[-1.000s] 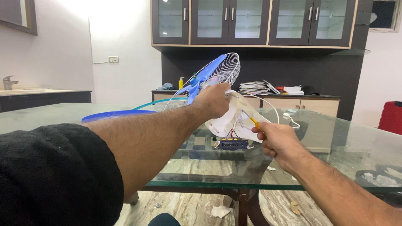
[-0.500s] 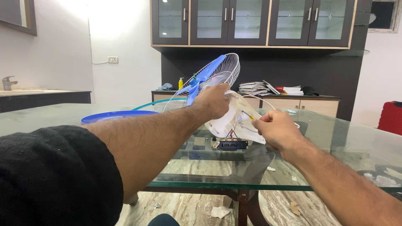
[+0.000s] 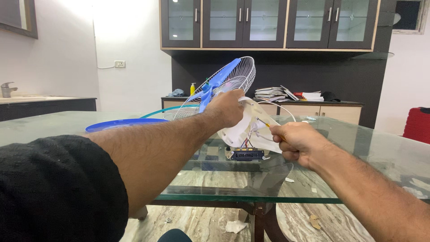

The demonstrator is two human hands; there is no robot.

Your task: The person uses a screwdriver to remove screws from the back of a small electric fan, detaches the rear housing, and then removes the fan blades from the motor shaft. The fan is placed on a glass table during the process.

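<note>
My left hand [image 3: 230, 106] holds its closed grip on the white motor housing [image 3: 246, 123] of the fan, keeping it tilted above the glass bench [image 3: 358, 148] with the wire guard [image 3: 233, 80] and blue blade [image 3: 215, 83] pointing away. My right hand [image 3: 298, 142], fist closed on a yellow-handled screwdriver [image 3: 265, 125], has shifted slightly right since a second ago. The tip remains at the housing beside the exposed wiring [image 3: 245, 143], so fastener work there appears to be continuing.

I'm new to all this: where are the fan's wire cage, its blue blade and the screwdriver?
wire cage [image 3: 239, 71], head view, on the upper white mesh.
blue blade [image 3: 220, 79], head view, mid-blade.
screwdriver [image 3: 266, 125], head view, on the shaft by the right hand.
</note>
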